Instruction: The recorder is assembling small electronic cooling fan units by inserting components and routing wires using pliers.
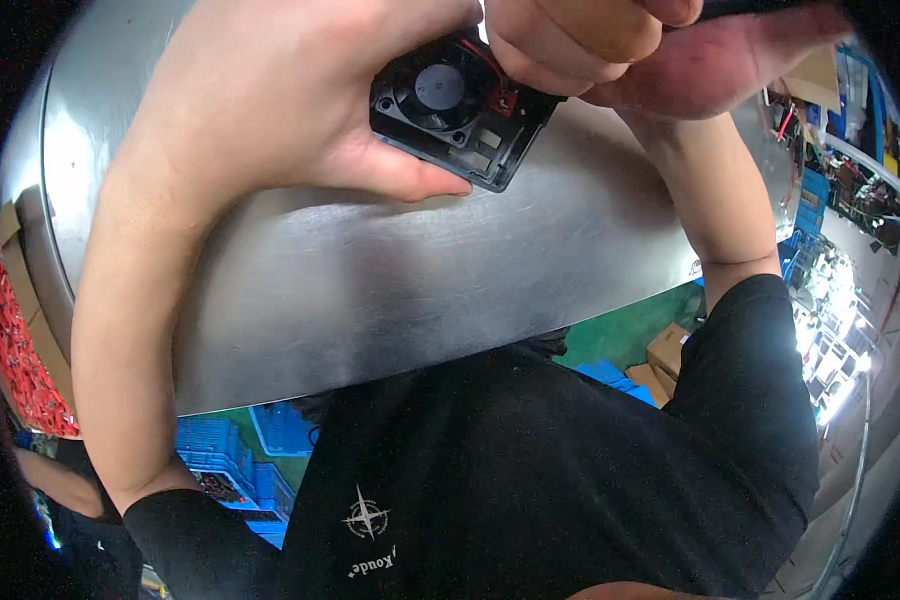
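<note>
The left hand held a black case at 12 o'clock, thumb along its 7 o'clock edge. The right hand was curled over the case's 2 o'clock side; I could not tell what it gripped. Inside the case sat a round fan. Beyond spread the metal surface, with blue crates past its edge at 8 o'clock.

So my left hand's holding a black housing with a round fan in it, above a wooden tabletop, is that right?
Not quite: the tabletop isn't wooden. The head view shows a shiny grey metal surface. The rest is right: your left hand holds the black housing, with the round fan in it, above that tabletop.
</note>
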`<state>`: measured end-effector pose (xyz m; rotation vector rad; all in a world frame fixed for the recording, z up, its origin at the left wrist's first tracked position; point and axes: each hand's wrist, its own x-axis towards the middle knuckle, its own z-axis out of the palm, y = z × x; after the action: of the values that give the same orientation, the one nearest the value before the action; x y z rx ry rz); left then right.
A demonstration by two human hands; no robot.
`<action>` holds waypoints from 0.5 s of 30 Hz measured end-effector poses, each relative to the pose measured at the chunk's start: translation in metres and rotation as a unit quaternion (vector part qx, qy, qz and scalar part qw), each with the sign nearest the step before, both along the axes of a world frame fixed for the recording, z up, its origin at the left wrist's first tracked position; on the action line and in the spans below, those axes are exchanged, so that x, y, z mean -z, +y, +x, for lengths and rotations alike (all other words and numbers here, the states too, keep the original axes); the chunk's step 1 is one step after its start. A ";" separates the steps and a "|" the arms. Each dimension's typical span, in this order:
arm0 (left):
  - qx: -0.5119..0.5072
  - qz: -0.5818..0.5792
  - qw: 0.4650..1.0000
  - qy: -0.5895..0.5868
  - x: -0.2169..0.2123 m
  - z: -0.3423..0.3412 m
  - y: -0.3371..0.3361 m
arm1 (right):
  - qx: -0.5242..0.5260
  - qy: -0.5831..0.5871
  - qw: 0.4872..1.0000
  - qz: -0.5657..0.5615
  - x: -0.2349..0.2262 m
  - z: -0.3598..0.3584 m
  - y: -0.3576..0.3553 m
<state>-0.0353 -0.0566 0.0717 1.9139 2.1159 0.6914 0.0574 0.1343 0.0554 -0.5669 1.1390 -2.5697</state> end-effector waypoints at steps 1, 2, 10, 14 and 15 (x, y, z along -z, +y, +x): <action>0.001 0.001 1.000 -0.004 0.002 -0.001 0.000 | -0.003 0.000 1.000 0.000 0.001 -0.003 0.001; 0.001 0.002 1.000 -0.008 0.003 -0.002 -0.001 | -0.027 0.012 0.999 0.013 0.002 -0.006 0.002; 0.024 0.004 0.999 0.030 0.005 -0.003 -0.004 | -0.074 0.034 0.996 0.037 0.001 -0.012 0.006; 0.023 0.000 0.999 0.034 0.001 -0.005 -0.009 | -0.097 0.024 0.994 0.032 -0.004 -0.013 0.003; 0.026 0.006 0.999 0.034 0.003 -0.006 -0.006 | -0.073 0.019 0.996 0.056 -0.007 -0.009 0.005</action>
<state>-0.0410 -0.0629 0.0683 2.0176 2.0978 0.6400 0.0479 0.1395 0.0623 -0.6486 1.1985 -2.3651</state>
